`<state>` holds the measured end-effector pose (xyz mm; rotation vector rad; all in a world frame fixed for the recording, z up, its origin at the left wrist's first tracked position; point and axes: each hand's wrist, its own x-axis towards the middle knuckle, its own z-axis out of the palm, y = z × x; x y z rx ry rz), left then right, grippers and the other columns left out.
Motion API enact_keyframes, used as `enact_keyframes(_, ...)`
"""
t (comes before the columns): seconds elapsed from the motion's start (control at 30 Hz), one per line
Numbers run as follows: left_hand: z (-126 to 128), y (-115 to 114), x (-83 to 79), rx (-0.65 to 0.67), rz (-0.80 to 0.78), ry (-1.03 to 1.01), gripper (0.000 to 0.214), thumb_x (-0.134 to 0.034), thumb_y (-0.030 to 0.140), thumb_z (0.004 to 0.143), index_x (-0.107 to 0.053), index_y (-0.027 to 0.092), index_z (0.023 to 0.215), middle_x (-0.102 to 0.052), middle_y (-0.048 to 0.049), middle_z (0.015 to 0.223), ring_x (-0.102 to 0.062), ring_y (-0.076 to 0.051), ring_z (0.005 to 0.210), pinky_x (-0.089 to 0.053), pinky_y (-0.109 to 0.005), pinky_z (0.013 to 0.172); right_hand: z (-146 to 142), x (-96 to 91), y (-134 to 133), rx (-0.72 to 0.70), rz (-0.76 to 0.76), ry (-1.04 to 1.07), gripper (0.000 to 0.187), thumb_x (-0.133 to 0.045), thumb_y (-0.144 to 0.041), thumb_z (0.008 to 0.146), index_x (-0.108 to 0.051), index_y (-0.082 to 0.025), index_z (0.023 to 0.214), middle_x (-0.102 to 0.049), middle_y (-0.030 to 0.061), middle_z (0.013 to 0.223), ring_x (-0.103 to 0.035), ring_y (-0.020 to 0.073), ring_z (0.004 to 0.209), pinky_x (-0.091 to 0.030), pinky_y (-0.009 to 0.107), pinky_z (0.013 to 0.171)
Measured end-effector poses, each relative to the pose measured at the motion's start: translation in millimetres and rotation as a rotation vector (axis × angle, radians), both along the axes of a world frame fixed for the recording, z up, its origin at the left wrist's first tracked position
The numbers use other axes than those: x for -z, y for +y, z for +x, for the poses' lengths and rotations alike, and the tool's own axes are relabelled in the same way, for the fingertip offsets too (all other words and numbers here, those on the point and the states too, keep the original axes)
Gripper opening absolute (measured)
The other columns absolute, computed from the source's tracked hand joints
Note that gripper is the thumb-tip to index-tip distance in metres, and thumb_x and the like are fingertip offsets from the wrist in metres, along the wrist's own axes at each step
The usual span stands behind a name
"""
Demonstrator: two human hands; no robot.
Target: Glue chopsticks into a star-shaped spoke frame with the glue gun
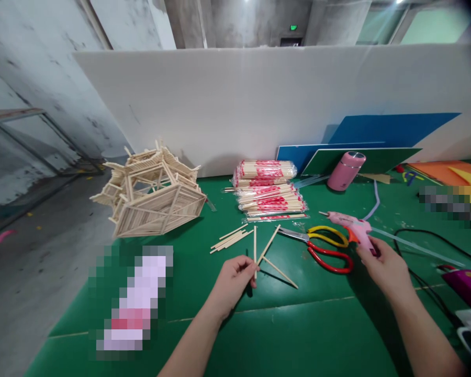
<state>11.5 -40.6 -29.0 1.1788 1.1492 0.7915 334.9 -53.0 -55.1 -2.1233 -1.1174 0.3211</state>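
Observation:
Between the thumb and fingers of my left hand (241, 275) is a small frame of joined wooden sticks (269, 242), spread like a fan above the table. My right hand (384, 262) is closed around the handle of a pink glue gun (351, 226), its nozzle pointing left. A glue stick (412, 243) sticks out from the gun's back. Scissors (317, 243) with one yellow and one red handle lie between my hands. Left of the frame, several loose sticks (231, 238) rest on the green table (298, 335).
A stick-built model house (153, 193) stands at the left. Plastic-wrapped chopsticks (270, 188) are piled at the back. Right of them are a pink thermos (346, 171) and a leaning green board (388, 157). A black cable (419, 285) runs across the right side. A white panel (204, 104) closes off the back.

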Motion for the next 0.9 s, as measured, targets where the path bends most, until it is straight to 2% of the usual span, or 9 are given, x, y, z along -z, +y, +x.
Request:
enact_keyframes(0.07, 0.6, 0.0, 1.7, -0.009, -0.035, -0.043, 0.025, -0.054, 0.037, 0.071, -0.057, 0.012, 0.066, -0.052, 0.0007, 0.049, -0.046, -0.008, 0.046, -0.034, -0.020, 0.049, -2.7, -7.8, -4.8, -0.001, 0.042, 0.387, 0.037, -0.057, -0.037, 0.060, -0.056, -0.018, 0.092, -0.061, 0.0031, 0.064, -0.058, 0.0205, 0.057, -0.046, 0.030, 0.052)
enact_keyframes(0.13, 1.8, -0.3, 3.8, -0.029, -0.060, -0.086, 0.025, -0.056, 0.037, 0.070, -0.057, 0.012, 0.066, -0.053, 0.0005, 0.050, -0.044, -0.007, 0.044, -0.033, -0.019, 0.047, -9.4, -18.4, -9.7, -0.080, 0.062, 0.725, 0.029, -0.060, -0.033, 0.059, -0.057, -0.020, 0.085, -0.061, 0.0005, 0.064, -0.057, 0.0166, 0.055, -0.046, 0.025, 0.048)
enact_keyframes(0.2, 3.6, -0.9, 6.1, -0.056, -0.083, -0.155, 0.025, -0.058, 0.037, 0.068, -0.057, 0.012, 0.066, -0.057, -0.0011, 0.057, -0.044, -0.006, 0.043, -0.032, -0.019, 0.046, -19.8, -30.4, -14.3, -0.184, 0.048, 0.918, 0.027, -0.060, -0.031, 0.062, -0.057, -0.021, 0.087, -0.061, -0.0006, 0.064, -0.055, 0.0140, 0.053, -0.046, 0.022, 0.046)
enact_keyframes(0.3, 6.7, -2.5, 8.5, -0.098, -0.108, -0.288, 0.024, -0.060, 0.035, 0.067, -0.056, 0.012, 0.063, -0.059, -0.0031, 0.068, -0.045, -0.005, 0.045, -0.033, -0.019, 0.047, -38.4, -46.3, -20.4, -0.246, 0.073, 1.035, 0.032, -0.059, -0.029, 0.066, -0.054, -0.021, 0.097, -0.063, 0.0009, 0.070, -0.058, 0.0146, 0.062, -0.049, 0.023, 0.055)
enact_keyframes(0.37, 8.9, -3.8, 8.9, -0.125, -0.118, -0.366, 0.022, -0.060, 0.032, 0.067, -0.055, 0.011, 0.061, -0.059, -0.0033, 0.071, -0.046, -0.005, 0.047, -0.035, -0.019, 0.049, -49.3, -53.1, -23.7, -0.320, 0.067, 1.037, 0.032, -0.058, -0.030, 0.070, -0.052, -0.019, 0.099, -0.064, 0.0033, 0.071, -0.058, 0.0158, 0.066, -0.049, 0.025, 0.060)
enact_keyframes(0.5, 13.1, -6.3, 8.1, -0.165, -0.166, -0.477, 0.017, -0.062, 0.027, 0.066, -0.058, 0.011, 0.063, -0.060, -0.0043, 0.076, -0.046, -0.004, 0.048, -0.036, -0.019, 0.052, -63.0, -56.3, -29.7, -0.487, 0.053, 0.867, 0.029, -0.056, -0.031, 0.073, -0.052, -0.017, 0.098, -0.061, 0.0039, 0.069, -0.056, 0.0150, 0.061, -0.046, 0.024, 0.055)
enact_keyframes(0.63, 16.3, -8.4, 8.5, -0.203, -0.206, -0.537, 0.014, -0.062, 0.025, 0.067, -0.061, 0.011, 0.067, -0.059, -0.0025, 0.065, -0.047, -0.006, 0.050, -0.037, -0.019, 0.053, -72.0, -53.2, -37.8, -0.574, 0.016, 0.711, 0.026, -0.056, -0.032, 0.074, -0.052, -0.019, 0.096, -0.058, 0.0003, 0.065, -0.053, 0.0121, 0.058, -0.043, 0.019, 0.049)
enact_keyframes(0.8, 19.2, -11.0, 9.7, -0.220, -0.189, -0.567, 0.013, -0.061, 0.024, 0.068, -0.062, 0.012, 0.066, -0.053, 0.0009, 0.051, -0.047, -0.007, 0.051, -0.036, -0.019, 0.055, -85.2, -50.1, -47.5, -0.602, 0.001, 0.615, 0.036, -0.053, -0.034, 0.076, -0.046, -0.020, 0.108, -0.057, 0.0058, 0.096, -0.055, 0.0160, 0.076, -0.049, 0.023, 0.061)
enact_keyframes(0.9, 20.8, -12.5, 9.7, -0.247, -0.172, -0.574, 0.013, -0.062, 0.025, 0.067, -0.062, 0.013, 0.065, -0.055, 0.0004, 0.054, -0.047, -0.007, 0.051, -0.037, -0.019, 0.057, -91.3, -50.1, -51.3, -0.645, 0.015, 0.495, 0.036, -0.051, -0.034, 0.076, -0.047, -0.019, 0.108, -0.056, 0.0074, 0.100, -0.055, 0.0187, 0.082, -0.049, 0.025, 0.063)
